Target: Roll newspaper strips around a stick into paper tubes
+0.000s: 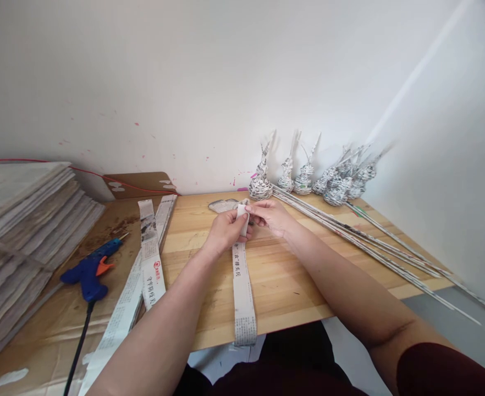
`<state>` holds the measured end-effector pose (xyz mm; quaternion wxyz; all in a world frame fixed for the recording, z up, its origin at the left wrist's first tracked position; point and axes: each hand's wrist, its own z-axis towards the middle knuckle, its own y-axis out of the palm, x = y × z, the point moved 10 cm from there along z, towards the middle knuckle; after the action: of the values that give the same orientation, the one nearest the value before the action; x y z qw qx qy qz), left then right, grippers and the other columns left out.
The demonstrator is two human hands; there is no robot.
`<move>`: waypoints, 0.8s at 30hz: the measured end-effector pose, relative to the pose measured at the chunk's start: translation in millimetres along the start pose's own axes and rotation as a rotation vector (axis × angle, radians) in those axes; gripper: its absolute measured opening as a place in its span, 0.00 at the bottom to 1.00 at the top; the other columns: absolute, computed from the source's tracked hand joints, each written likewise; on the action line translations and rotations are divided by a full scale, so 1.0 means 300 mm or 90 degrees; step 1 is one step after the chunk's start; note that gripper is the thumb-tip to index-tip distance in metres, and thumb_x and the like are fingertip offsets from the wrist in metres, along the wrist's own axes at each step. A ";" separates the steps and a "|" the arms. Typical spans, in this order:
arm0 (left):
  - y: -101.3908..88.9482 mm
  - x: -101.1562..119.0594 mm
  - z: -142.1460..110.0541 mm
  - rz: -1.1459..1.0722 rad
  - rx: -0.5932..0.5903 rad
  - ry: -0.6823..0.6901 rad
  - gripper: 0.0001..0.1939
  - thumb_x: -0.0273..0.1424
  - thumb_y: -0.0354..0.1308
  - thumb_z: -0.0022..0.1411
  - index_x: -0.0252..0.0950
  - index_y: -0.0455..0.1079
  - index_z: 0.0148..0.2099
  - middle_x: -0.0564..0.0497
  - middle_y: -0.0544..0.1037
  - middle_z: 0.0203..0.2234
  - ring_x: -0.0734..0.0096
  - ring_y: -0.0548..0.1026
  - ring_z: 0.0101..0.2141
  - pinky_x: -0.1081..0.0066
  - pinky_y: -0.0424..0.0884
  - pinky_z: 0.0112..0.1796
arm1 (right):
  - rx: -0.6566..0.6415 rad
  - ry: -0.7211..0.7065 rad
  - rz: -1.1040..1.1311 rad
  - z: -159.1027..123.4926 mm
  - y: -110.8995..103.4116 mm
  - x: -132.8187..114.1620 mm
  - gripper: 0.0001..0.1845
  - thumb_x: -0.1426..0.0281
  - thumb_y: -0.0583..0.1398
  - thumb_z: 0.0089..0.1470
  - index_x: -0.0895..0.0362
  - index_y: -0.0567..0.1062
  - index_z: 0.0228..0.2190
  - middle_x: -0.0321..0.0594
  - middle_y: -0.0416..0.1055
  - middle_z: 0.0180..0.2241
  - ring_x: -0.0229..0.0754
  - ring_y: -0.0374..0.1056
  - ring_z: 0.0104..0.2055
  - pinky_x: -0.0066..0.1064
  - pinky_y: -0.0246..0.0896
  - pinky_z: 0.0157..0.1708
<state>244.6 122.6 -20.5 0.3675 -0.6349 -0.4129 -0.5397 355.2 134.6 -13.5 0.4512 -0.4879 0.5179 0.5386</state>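
Observation:
A long folded newspaper strip [242,286] lies lengthwise on the wooden table [292,286], its near end hanging over the front edge. My left hand [226,231] is closed on the strip's far end, thumb and fingers pinching the folded tip. My right hand [269,215] meets it from the right, fingertips pinched on the same tip. Just beyond the hands lies a small flat woven paper piece [222,205].
Two more newspaper strips [150,258] lie to the left beside a blue glue gun [91,268] on cardboard. A tall newspaper stack [23,242] fills the far left. Several woven paper figures [304,179] stand by the wall, with long rolled paper sticks [366,239] at right.

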 end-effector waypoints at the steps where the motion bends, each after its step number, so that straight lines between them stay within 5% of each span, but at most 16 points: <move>1: 0.000 0.000 0.000 0.002 0.000 0.000 0.15 0.41 0.59 0.57 0.34 0.72 0.36 0.48 0.77 0.22 0.70 0.75 0.22 0.72 0.73 0.25 | -0.002 -0.001 0.002 0.000 0.001 -0.001 0.18 0.59 0.71 0.37 0.61 0.78 0.24 0.32 0.64 0.17 0.29 0.55 0.19 0.24 0.42 0.17; 12: 0.031 0.008 -0.004 0.006 -0.062 0.034 0.12 0.38 0.63 0.53 0.35 0.70 0.35 0.50 0.77 0.24 0.70 0.76 0.26 0.71 0.74 0.29 | 0.032 0.041 0.030 -0.003 -0.008 0.011 0.19 0.60 0.72 0.32 0.60 0.74 0.21 0.31 0.64 0.15 0.28 0.53 0.17 0.25 0.39 0.16; 24: 0.032 0.008 -0.012 -0.019 -0.053 0.038 0.17 0.44 0.63 0.51 0.34 0.74 0.33 0.49 0.78 0.26 0.71 0.75 0.26 0.71 0.75 0.30 | 0.018 0.008 0.036 -0.018 0.024 -0.001 0.22 0.58 0.71 0.36 0.57 0.67 0.18 0.31 0.65 0.16 0.31 0.57 0.17 0.26 0.47 0.17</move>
<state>252.3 115.8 -17.9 0.3452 -0.6269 -0.3883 -0.5805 348.2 128.8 -12.3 0.4394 -0.4699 0.5416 0.5411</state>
